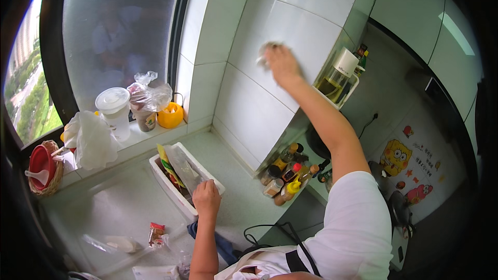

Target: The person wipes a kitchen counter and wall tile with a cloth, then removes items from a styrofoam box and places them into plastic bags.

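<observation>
My right hand [282, 64] is raised against the white tiled wall [270, 23]. Its fingers press a crumpled whitish cloth [261, 61] flat to a tile; most of the cloth is hidden under the fingers, and the hand is slightly blurred. Lower down, my left hand [206, 197] is closed over the near right rim of a long white storage box [179, 202] on the counter. Inside that box stand a yellow-green packet [170, 166] and a clear plastic bag [185, 168].
Seasoning bottles [288, 168] crowd the counter corner at right. Above them, an oil dispenser [336, 80] sits on a wall rack. Along the windowsill are a lidded plastic cup [114, 109], a bagged cup [148, 103] and an orange pot [170, 115]. A red snack packet [156, 233] lies near.
</observation>
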A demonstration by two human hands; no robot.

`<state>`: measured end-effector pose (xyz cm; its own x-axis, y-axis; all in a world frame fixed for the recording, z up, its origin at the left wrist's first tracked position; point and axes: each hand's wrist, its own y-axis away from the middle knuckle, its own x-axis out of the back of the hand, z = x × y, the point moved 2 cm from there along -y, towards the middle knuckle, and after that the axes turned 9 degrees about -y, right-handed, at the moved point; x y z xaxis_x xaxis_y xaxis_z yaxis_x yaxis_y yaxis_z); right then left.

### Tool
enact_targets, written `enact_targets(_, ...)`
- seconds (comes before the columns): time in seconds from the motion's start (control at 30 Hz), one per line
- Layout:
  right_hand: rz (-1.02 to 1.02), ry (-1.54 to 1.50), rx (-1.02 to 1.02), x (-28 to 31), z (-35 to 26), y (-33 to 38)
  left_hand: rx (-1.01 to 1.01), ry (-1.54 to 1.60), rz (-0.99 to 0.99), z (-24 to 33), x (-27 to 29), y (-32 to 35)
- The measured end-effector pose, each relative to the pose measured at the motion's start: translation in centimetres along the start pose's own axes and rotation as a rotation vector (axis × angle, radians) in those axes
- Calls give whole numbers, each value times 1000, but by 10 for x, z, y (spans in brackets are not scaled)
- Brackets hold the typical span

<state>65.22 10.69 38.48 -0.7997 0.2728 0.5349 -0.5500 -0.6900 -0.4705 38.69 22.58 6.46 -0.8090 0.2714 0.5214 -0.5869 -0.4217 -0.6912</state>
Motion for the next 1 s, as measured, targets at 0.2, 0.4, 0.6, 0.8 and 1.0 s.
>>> enact_targets(0.2, 252, 125, -354, 69, 95, -20, 9, -31, -8, 5, 2, -2)
enact_targets(0.4, 436, 165, -355, 50, 100, -58, 8, -61, -6, 7, 0, 0)
enact_targets(0.6, 454, 139, -334, 35, 82, -105, 108, 5, 5, 6, 0, -3)
enact_targets(0.8, 364, 1, -219, 11, 83, -166, 53, -58, -40, 12, -12, -8)
enact_targets(1.0, 492, 84, -297, 57, 123, -148, 25, -28, -27, 12, -11, -7)
